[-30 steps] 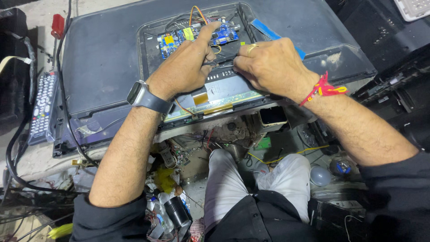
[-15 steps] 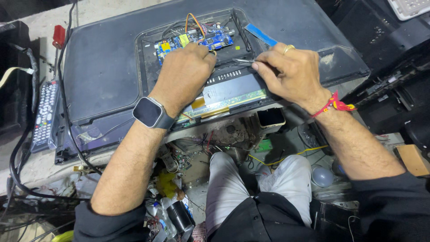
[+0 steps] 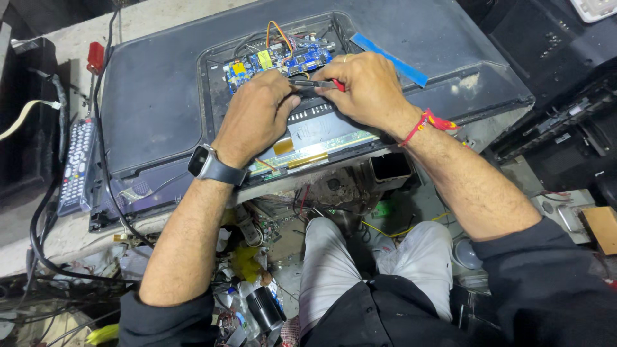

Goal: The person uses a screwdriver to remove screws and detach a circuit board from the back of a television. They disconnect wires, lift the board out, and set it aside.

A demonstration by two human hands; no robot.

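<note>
A flat television [image 3: 154,109] lies face down with its back panel open. In the opening sits a blue circuit board [image 3: 276,61] with coloured wires. My right hand [image 3: 366,90] grips a red-handled tool [image 3: 318,84], probably a screwdriver or pliers, whose metal tip points left towards my left hand. My left hand [image 3: 257,115], with a dark smartwatch at the wrist, rests on the panel just below the board, and its fingers meet the tool's tip. What the fingertips pinch is hidden.
A blue strip [image 3: 389,59] lies on the television's back, right of the opening. A remote control [image 3: 76,164] and a black cable [image 3: 38,218] lie at the left. Clutter and wires fill the floor by my knees. Dark equipment stands at the right.
My two hands have come together near the circuit board. The right hand moved left with the tool, and the left hand shifted up to meet its tip.
</note>
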